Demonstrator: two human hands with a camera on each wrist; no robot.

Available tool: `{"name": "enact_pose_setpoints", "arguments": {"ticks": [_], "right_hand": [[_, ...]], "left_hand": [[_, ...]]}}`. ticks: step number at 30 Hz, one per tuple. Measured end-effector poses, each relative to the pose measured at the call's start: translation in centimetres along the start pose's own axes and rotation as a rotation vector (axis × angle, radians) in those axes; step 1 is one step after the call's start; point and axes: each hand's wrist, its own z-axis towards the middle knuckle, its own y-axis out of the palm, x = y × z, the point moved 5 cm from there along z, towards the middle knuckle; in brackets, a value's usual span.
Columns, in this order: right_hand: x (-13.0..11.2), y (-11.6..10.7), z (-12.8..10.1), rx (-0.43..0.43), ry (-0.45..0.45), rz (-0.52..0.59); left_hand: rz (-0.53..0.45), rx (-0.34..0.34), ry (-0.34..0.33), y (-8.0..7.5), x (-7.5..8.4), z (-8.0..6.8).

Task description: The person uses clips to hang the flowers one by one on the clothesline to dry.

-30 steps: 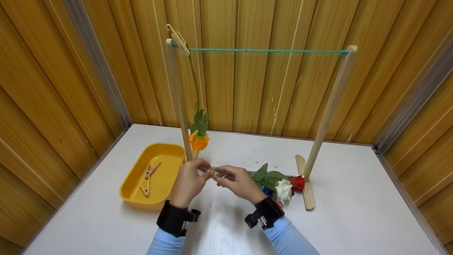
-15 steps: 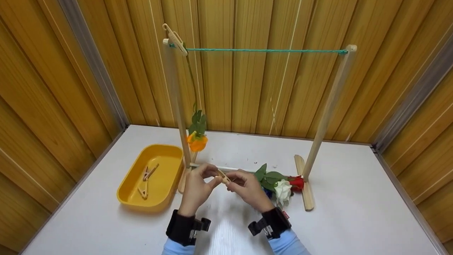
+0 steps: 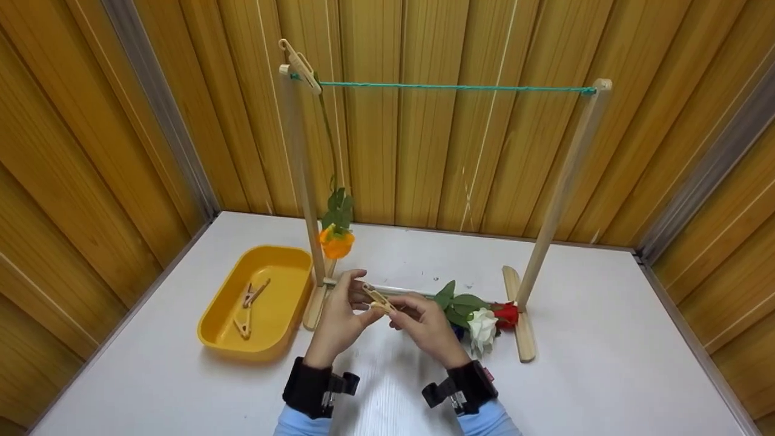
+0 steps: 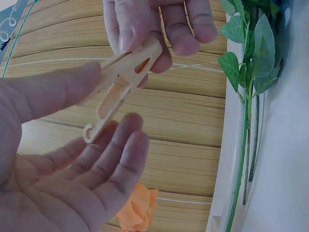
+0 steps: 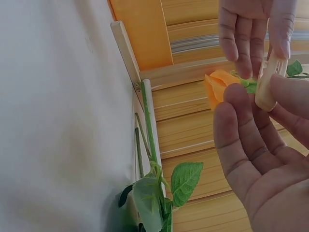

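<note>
Pinching one unmarked wooden clothespin together, left hand and right hand meet above the table.

Left hand and right hand raised close together before the body, fingertips meeting, each pinching one end of a peg. Both forearms angled inward, wrists wearing black straps.

Even, soft light from above gives only faint shadows on the white table, the head view bends at its edges, and both wrist views are slightly blurred near the fingers.
</note>
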Motion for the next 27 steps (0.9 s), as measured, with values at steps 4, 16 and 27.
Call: {"name": "enact_pose_setpoints", "arguments": {"ticks": [4, 16, 27], "right_hand": [[-0.3, 0.0, 0.1, -0.004, -0.004, 0.005], [-0.2, -0.4, 0.1, 0.016, -0.016, -0.012], [-0.1, -2.8, -0.3, 0.201, -0.050, -0.368]], "left_hand": [[-0.056, -0.017, 0.017, 0.1, 0.1, 0.0], [-0.116, 0.096, 0.019, 0.2, 0.5, 0.1], [-0.121, 0.180, 0.045, -0.6, 0.7, 0.0]]}}
